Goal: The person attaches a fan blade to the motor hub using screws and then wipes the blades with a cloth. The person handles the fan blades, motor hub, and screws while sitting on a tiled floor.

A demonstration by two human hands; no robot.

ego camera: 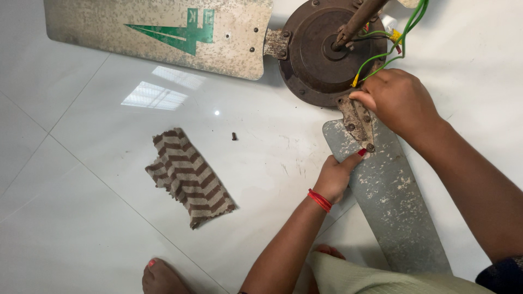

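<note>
A rusty brown ceiling fan motor point(313, 51) lies on the white tiled floor. A dirty grey blade point(392, 201) runs from it toward me, joined by a rusty bracket point(357, 121). My right hand point(400, 100) rests on the bracket's upper end at the motor's rim. My left hand point(336, 175) presses its fingertips at the bracket's lower screw on the blade. Another blade point(163, 32), cream with a green mark, extends to the left.
A brown and cream striped cloth point(188, 177) lies on the floor to the left. A small loose screw point(234, 136) sits near it. Green and yellow wires point(389, 46) trail from the fan's rod point(359, 19). My bare foot point(160, 277) is at the bottom.
</note>
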